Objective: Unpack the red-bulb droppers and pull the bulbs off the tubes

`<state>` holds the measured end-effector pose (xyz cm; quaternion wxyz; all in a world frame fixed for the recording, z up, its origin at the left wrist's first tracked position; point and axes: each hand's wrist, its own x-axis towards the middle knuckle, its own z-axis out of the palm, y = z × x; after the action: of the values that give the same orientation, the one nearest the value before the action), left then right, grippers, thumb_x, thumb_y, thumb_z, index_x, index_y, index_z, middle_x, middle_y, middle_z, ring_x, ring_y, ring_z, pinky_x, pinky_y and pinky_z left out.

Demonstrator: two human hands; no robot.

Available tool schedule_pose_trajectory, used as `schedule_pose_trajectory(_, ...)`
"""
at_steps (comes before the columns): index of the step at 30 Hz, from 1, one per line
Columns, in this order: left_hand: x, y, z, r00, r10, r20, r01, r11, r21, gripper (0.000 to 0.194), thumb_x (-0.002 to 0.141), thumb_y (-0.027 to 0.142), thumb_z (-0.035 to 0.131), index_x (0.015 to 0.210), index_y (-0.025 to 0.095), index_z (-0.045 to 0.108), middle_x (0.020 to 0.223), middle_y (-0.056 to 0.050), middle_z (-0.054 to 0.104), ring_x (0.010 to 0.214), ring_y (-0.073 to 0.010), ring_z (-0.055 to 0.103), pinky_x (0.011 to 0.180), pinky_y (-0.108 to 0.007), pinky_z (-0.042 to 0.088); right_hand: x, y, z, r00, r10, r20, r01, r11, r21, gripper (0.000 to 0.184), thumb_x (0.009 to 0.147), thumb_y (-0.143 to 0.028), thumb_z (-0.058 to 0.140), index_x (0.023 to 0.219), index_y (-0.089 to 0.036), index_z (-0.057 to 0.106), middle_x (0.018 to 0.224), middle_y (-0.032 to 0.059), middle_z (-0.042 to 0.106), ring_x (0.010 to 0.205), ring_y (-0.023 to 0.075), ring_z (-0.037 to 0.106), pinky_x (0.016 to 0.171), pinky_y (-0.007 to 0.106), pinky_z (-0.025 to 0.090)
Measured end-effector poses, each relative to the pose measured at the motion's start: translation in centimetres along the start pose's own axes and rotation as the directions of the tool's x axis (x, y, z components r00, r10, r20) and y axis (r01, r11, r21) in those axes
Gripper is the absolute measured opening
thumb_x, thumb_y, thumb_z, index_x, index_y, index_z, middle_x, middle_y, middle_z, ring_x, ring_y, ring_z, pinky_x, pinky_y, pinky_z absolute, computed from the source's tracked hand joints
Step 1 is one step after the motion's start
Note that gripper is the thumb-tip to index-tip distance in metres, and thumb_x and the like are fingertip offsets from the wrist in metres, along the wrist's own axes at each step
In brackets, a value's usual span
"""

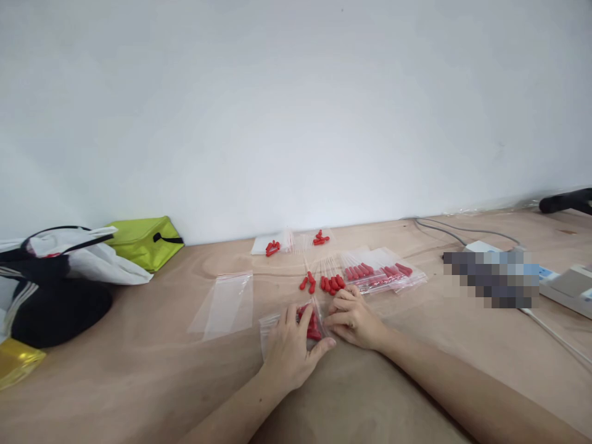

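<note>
Clear zip bag (pixel 267 327) with a bunch of red-ended sticks (pixel 314 332) in it lies flat on the desk (pixel 370 394) right in front of me, between my two hands. My left hand (pixel 289 346) is laid over it, fingers spread and thumb out, palm down on the plastic. My right hand (pixel 352 317) is at the bag's right edge with the fingers bent inward; I cannot tell whether they pinch the plastic or only touch it.

Just beyond my hands lie three loose red-ended sticks (pixel 311 282), and beside them, to the right, a bundle of loose sticks (pixel 330 284), perhaps six, though the tips crowd together too much for a sure count. Right of that bundle, filled bags (pixel 370 282) overlap, their red ends showing through in two clusters, thin shafts pointing toward the wall (pixel 296 111).

Further off, near the wall, are two more small groups of red pieces, one on the left (pixel 272 248) and one on the right (pixel 320 238), both on clear plastic. To my left, flat clear bags (pixel 227 305) overlap.

At the far left sit one lime-green bag (pixel 143 243), one white bag (pixel 111 262) and one black item (pixel 60 311). On the right, a pixelated dark object (pixel 490 279) lies by cables (pixel 467 225).
</note>
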<state>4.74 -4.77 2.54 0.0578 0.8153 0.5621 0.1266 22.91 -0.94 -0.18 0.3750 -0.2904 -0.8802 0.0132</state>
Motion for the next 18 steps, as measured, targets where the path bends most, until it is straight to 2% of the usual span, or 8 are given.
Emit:
schedule_pose_trajectory(2, 0.4, -0.4, 0.0, 0.996, 0.087, -0.022, -0.087, 0.996, 0.002, 0.044, 0.084, 0.044, 0.036, 0.122, 0.022, 0.043, 0.106, -0.01, 0.049, 0.096, -0.0249, 0.05, 0.079, -0.04, 0.043, 0.1, 0.0, 0.0, 0.996, -0.076, -0.035, 0.073, 0.995, -0.065, 0.017, 0.08, -0.021, 0.05, 0.073, -0.027, 0.064, 0.067, -0.0014, 0.057, 0.071, 0.013, 0.043, 0.072, 0.033, 0.027)
schedule_pose_trajectory(4, 1.2, -1.0, 0.1, 0.965, 0.257, -0.051, -0.255, 0.966, 0.04, 0.035, 0.088, 0.029, 0.031, 0.118, 0.023, 0.048, 0.108, -0.01, 0.049, 0.096, -0.0226, 0.05, 0.08, -0.038, 0.043, 0.2, -0.1, -0.2, 0.99, -0.131, -0.059, 0.124, 0.985, -0.12, 0.02, 0.081, -0.017, 0.048, 0.072, -0.026, 0.063, 0.067, -0.0016, 0.057, 0.071, 0.0126, 0.042, 0.073, 0.033, 0.026)
schedule_pose_trajectory(6, 2.2, -1.4, 0.1, 0.893, 0.443, -0.082, -0.434, 0.894, 0.112, 0.031, 0.088, 0.022, 0.03, 0.107, 0.021, 0.055, 0.108, -0.01, 0.05, 0.096, -0.0214, 0.05, 0.08, -0.036, 0.043, 0.3, -0.1, -0.4, 0.984, -0.164, -0.072, 0.152, 0.976, -0.154, 0.022, 0.08, -0.014, 0.046, 0.071, -0.025, 0.062, 0.067, -0.0013, 0.057, 0.072, 0.0125, 0.042, 0.073, 0.033, 0.026)
schedule_pose_trajectory(9, 3.5, -1.7, 0.2, 0.774, 0.624, -0.108, -0.596, 0.775, 0.213, 0.029, 0.089, 0.019, 0.032, 0.087, 0.016, 0.061, 0.093, -0.007, 0.056, 0.086, -0.0182, 0.053, 0.073, -0.031, 0.045, 0.1, 0.1, -0.5, 0.98, -0.185, -0.072, 0.171, 0.972, -0.163, 0.021, 0.078, -0.012, 0.045, 0.07, -0.022, 0.061, 0.066, -0.0012, 0.056, 0.071, 0.0126, 0.041, 0.072, 0.033, 0.026)
schedule_pose_trajectory(11, 4.0, -1.8, 0.4, 0.713, 0.693, -0.106, -0.657, 0.714, 0.241, 0.029, 0.089, 0.018, 0.033, 0.078, 0.014, 0.06, 0.082, -0.005, 0.058, 0.076, -0.0154, 0.053, 0.066, -0.027, 0.045, 0.1, 0.2, -0.5, 0.98, -0.189, -0.062, 0.177, 0.971, -0.162, 0.02, 0.078, -0.011, 0.044, 0.07, -0.021, 0.06, 0.066, -0.0014, 0.056, 0.071, 0.0127, 0.041, 0.073, 0.033, 0.026)
schedule_pose_trajectory(13, 4.2, -1.9, 0.5, 0.672, 0.73, -0.124, -0.691, 0.679, 0.247, 0.03, 0.09, 0.016, 0.032, 0.075, 0.013, 0.058, 0.077, -0.004, 0.058, 0.071, -0.0135, 0.054, 0.062, -0.024, 0.045, 0.1, 0.2, -0.6, 0.98, -0.194, -0.049, 0.184, 0.969, -0.167, 0.019, 0.078, -0.01, 0.045, 0.071, -0.02, 0.06, 0.067, -0.0016, 0.057, 0.072, 0.0126, 0.041, 0.074, 0.034, 0.026)
schedule_pose_trajectory(18, 4.1, -2.3, 0.8, 0.638, 0.749, -0.179, -0.71, 0.662, 0.24, 0.03, 0.09, 0.016, 0.03, 0.077, 0.013, 0.057, 0.079, -0.004, 0.059, 0.075, -0.0132, 0.056, 0.067, -0.025, 0.046, 0.2, 0.2, -0.4, 0.97, -0.239, -0.05, 0.224, 0.953, -0.202, 0.018, 0.082, -0.016, 0.046, 0.069, -0.021, 0.058, 0.069, -0.0029, 0.058, 0.071, 0.0115, 0.04, 0.078, 0.034, 0.026)
